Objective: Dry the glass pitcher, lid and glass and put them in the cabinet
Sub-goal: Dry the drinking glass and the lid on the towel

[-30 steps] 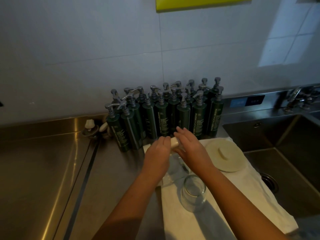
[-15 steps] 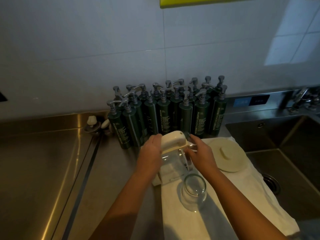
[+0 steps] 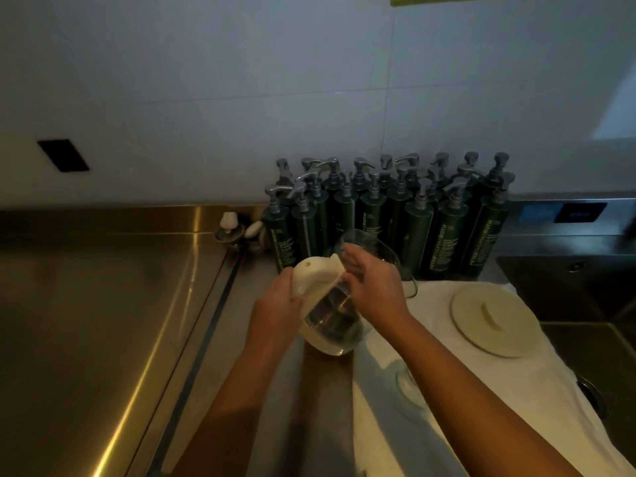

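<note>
While left grip (image 3: 278, 311) clasps tilted glass pitcher (image 3: 330, 325), right grip (image 3: 375, 287) against it, hold unclear, glass (image 3: 406, 382) mostly hidden under forearm
</note>
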`<state>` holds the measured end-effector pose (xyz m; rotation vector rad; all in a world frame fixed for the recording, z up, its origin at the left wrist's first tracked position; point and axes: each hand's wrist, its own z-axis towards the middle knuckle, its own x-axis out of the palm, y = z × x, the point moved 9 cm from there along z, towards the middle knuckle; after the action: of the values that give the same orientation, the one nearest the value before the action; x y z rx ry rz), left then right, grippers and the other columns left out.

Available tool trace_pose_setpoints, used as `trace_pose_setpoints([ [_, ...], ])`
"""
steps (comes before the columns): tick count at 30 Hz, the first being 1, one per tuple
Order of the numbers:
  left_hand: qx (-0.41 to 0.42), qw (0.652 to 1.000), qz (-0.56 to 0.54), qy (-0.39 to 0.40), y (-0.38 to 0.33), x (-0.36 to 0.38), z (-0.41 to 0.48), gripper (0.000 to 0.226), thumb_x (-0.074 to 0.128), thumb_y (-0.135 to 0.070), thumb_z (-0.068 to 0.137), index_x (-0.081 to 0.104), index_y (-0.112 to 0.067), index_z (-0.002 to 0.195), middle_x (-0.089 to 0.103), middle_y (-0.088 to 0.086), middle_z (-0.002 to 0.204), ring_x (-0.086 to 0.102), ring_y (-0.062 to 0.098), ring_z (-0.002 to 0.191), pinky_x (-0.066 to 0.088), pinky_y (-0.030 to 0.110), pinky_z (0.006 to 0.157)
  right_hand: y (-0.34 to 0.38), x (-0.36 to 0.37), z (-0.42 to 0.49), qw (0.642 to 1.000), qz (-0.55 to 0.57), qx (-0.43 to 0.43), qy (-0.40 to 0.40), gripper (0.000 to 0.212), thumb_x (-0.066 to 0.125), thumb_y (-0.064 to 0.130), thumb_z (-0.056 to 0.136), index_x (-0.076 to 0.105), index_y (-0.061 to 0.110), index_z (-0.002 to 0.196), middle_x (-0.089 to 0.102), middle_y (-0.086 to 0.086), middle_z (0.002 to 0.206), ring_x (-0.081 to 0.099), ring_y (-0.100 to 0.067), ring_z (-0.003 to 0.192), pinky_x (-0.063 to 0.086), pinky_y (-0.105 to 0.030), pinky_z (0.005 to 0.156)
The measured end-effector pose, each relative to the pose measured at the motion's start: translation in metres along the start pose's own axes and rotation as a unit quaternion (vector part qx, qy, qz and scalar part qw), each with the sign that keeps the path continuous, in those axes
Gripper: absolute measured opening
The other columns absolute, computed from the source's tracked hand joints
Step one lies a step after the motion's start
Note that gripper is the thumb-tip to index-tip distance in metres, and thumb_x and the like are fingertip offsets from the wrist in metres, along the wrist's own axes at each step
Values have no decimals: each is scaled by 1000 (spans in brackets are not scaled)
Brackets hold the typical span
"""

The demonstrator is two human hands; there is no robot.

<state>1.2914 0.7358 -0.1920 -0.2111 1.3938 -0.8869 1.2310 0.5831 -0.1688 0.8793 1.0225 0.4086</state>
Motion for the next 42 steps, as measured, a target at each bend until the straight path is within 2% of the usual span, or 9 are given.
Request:
trace_pose_setpoints([
  [4, 48, 998, 45, -12, 3, -8, -8, 43, 57, -9, 90, 48, -9, 132, 55, 11, 127, 53, 25, 113, 40, 28, 92, 23, 35, -4, 991, -110, -67, 42, 47, 54, 8, 90, 47, 17, 135, 59, -6, 127, 55, -21, 116, 41, -31, 98],
  [7, 60, 997, 54, -13, 10, -10, -16, 43, 62, -3, 85, 54, -4, 127, 58, 16, 121, 58, 31, 107, 44, 33, 89, 33, 55, -8, 983, -152, -82, 66, 49, 56, 9, 88, 46, 19, 136, 59, -6, 126, 56, -22, 113, 43, -32, 98],
  [10, 45, 997, 51, -23, 25, -14, -21, 43, 64, -2, 83, 55, -4, 125, 59, 15, 118, 60, 32, 104, 46, 33, 86, 42, 68, -11, 978, -169, -96, 80, 48, 55, 8, 89, 47, 19, 134, 61, -5, 123, 57, -21, 111, 44, -32, 96],
  [19, -9, 998, 45, -40, 60, -25, -22, 43, 55, -7, 91, 46, -6, 133, 53, 14, 128, 55, 26, 113, 42, 29, 93, 64, 110, -9, 959, -215, -137, 124, 50, 56, 12, 88, 43, 17, 137, 60, -6, 124, 58, -21, 110, 43, -30, 91],
  [29, -14, 994, 102, -32, 89, -23, -14, 45, 51, -6, 94, 41, -5, 138, 49, 15, 137, 49, 25, 123, 40, 32, 100, 71, 140, -6, 956, -227, -122, 141, 52, 53, 6, 89, 37, 13, 139, 58, -10, 124, 58, -25, 109, 48, -35, 91],
  [33, 3, 989, 145, -18, 92, -18, -20, 53, 51, -4, 92, 33, -3, 142, 34, 15, 148, 31, 25, 138, 26, 29, 109, 69, 155, -13, 945, -242, -138, 170, 53, 50, 7, 90, 33, 12, 141, 57, -11, 124, 57, -26, 110, 46, -34, 89],
  [37, 20, 988, 147, -32, 90, -20, -25, 57, 54, -6, 91, 31, -2, 142, 28, 16, 151, 23, 25, 141, 15, 25, 108, 66, 158, -17, 935, -265, -161, 170, 55, 47, 8, 92, 27, 12, 143, 55, -11, 126, 57, -26, 109, 45, -34, 86],
  [39, 30, 987, 156, -30, 87, -18, -24, 56, 50, -8, 93, 28, -5, 144, 24, 15, 153, 16, 25, 143, 7, 27, 110, 67, 157, -19, 930, -271, -187, 161, 56, 47, 10, 93, 25, 12, 144, 52, -9, 131, 53, -24, 114, 41, -33, 92],
  [42, 45, 982, 181, -24, 77, -14, -27, 57, 47, -12, 94, 24, -9, 146, 19, 12, 155, 8, 26, 144, -1, 36, 113, 64, 153, -25, 923, -277, -223, 148, 55, 46, 14, 94, 26, 12, 144, 43, -7, 141, 39, -21, 130, 21, -37, 111],
])
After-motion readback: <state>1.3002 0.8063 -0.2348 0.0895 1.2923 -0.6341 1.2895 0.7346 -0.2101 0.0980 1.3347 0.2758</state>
